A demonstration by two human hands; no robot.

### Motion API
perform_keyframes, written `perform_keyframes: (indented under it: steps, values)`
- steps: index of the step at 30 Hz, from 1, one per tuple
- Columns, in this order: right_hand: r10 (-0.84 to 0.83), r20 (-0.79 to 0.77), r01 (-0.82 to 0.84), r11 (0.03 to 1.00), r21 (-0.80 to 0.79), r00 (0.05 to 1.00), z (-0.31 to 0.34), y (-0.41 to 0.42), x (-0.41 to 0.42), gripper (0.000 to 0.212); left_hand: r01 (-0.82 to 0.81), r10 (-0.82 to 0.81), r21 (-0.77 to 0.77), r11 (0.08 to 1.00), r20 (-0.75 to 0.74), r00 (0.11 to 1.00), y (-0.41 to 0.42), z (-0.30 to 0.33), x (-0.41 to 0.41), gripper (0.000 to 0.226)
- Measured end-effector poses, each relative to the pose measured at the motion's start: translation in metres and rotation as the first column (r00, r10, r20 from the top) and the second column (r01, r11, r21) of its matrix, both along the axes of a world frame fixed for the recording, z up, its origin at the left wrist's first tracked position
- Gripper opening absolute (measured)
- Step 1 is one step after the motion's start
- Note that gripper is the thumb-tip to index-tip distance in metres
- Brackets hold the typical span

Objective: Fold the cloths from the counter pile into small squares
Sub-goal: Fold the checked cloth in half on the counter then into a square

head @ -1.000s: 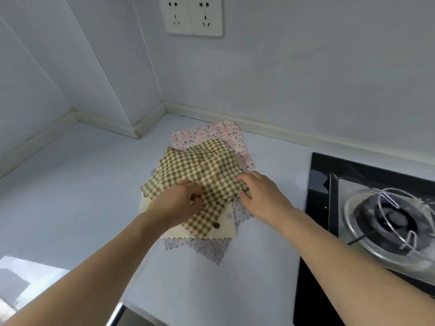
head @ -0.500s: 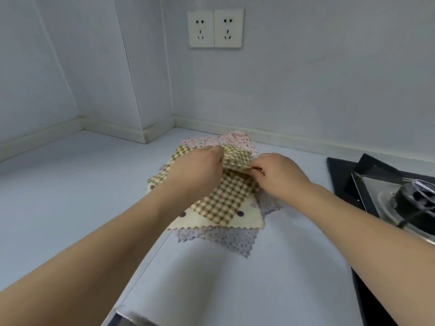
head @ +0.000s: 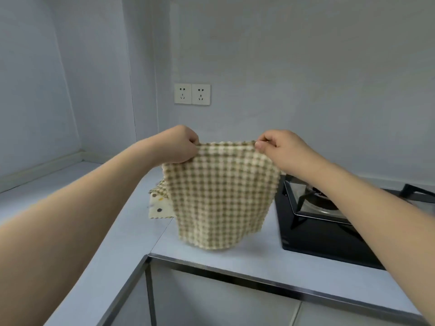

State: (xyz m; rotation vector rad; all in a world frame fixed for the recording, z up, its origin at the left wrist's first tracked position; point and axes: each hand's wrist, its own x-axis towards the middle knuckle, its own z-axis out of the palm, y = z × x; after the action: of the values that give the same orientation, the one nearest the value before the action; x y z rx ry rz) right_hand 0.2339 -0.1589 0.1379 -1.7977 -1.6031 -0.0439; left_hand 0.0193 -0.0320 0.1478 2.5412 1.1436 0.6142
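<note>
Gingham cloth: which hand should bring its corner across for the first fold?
Either could; slight lean to the right hand. Both pinch top corners of the cloth, hanging level. The left hand sits above the pile, so it makes a steadier anchor, probably.

Pale walls [head: 306, 67], double socket [head: 192, 94], grey counter [head: 235, 260], seemingly gas hob [head: 329, 222].

Three cloths [head: 221, 198], two hands [head: 181, 147], two sockets [head: 192, 94].
</note>
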Motion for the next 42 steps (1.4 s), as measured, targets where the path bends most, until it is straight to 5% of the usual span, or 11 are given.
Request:
perform_keyframes:
  steps: [4,9,15,21,23,28,34,42]
  values:
    - [-0.002,0.112,0.018,0.99,-0.137,0.994,-0.009,-0.007,0.007,0.017,0.003,-0.001,-0.052,0.999,0.03,1.0,-0.002,-0.016,0.005,0.018]
    - [-0.108,0.114,0.118,0.988,-0.095,0.988,-0.049,0.012,0.023,0.023,-0.052,0.052,-0.07,0.996,-0.003,0.999,0.023,-0.054,0.023,0.019]
    - [-0.175,-0.01,0.175,0.985,0.007,0.985,-0.066,0.03,0.029,0.024,-0.126,0.1,0.286,0.95,0.103,0.99,0.039,-0.074,0.038,0.014]
    - [-0.043,0.161,0.078,0.972,-0.221,0.986,-0.156,-0.002,0.011,0.028,0.312,-0.248,0.478,0.821,-0.194,0.949,0.016,-0.174,0.009,0.008]
    - [-0.023,0.143,0.053,0.977,-0.208,0.989,-0.19,-0.012,0.005,0.024,0.365,-0.275,0.446,0.817,-0.256,0.927,0.014,-0.208,-0.004,0.009]
    - [-0.066,0.11,0.079,0.99,-0.117,0.992,-0.217,-0.017,0.002,0.017,0.236,-0.257,0.267,0.934,0.046,0.965,0.018,-0.23,-0.016,0.017]
    - [-0.052,0.092,0.062,0.992,-0.108,0.994,-0.22,-0.015,0.002,0.02,0.187,-0.233,0.241,0.952,0.18,0.956,0.021,-0.228,-0.018,0.014]
    - [-0.067,0.118,0.079,0.992,-0.101,0.991,-0.22,-0.017,0.002,0.027,0.294,-0.306,0.234,0.927,0.016,0.952,0.013,-0.223,-0.02,0.013]
